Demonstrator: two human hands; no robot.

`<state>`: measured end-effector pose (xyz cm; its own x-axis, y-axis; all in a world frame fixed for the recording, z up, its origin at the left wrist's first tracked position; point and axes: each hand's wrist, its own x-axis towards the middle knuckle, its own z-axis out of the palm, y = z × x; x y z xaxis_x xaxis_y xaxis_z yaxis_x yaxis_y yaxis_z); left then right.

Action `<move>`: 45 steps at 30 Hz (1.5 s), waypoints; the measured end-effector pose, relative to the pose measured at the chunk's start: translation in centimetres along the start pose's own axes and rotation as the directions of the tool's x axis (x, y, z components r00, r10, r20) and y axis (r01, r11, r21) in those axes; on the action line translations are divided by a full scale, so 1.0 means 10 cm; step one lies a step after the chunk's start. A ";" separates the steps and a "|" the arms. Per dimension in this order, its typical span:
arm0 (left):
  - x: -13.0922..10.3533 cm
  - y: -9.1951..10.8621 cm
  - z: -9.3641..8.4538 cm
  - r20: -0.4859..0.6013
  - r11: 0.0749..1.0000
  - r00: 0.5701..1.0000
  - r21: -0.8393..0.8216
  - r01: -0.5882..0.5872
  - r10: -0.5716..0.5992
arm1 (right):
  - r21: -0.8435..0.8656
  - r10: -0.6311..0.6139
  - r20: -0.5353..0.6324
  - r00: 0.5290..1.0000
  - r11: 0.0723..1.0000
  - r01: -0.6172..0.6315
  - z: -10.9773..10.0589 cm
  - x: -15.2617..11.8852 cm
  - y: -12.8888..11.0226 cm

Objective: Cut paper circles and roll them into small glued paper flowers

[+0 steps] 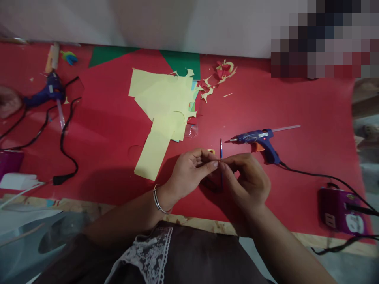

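Small piece (220,160), two-handed hold

I see left hand (191,172) and right hand (248,179) pinching it, thumbs against forefingers, above the red tabletop (254,94); details too small to tell. Slim blue tool (221,148) lies beneath; glue gun (259,137) nearby.

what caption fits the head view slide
Left hand and right hand, fingertips close together above a red tabletop, near yellow paper and a glue gun.
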<state>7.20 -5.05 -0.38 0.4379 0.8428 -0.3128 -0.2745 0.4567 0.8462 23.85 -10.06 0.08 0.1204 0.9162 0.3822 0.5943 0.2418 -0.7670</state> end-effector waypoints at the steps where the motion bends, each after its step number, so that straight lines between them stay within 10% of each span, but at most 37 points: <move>1: 0.00 0.00 0.00 0.004 1.000 1.000 -0.001 0.006 -0.006 | 0.013 0.019 0.004 1.000 1.000 -0.019 0.00 0.00 0.00; 45: -0.02 0.10 0.01 0.088 0.972 0.974 -0.086 0.218 -0.211 | 0.293 0.314 0.191 0.930 0.886 -0.359 -0.01 -0.01 0.07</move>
<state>6.95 -4.78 0.59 0.5592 0.6995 -0.4450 -0.2450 0.6522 0.7173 24.29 -10.02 -0.46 0.1470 0.9890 0.0163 0.2503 -0.0213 -0.9679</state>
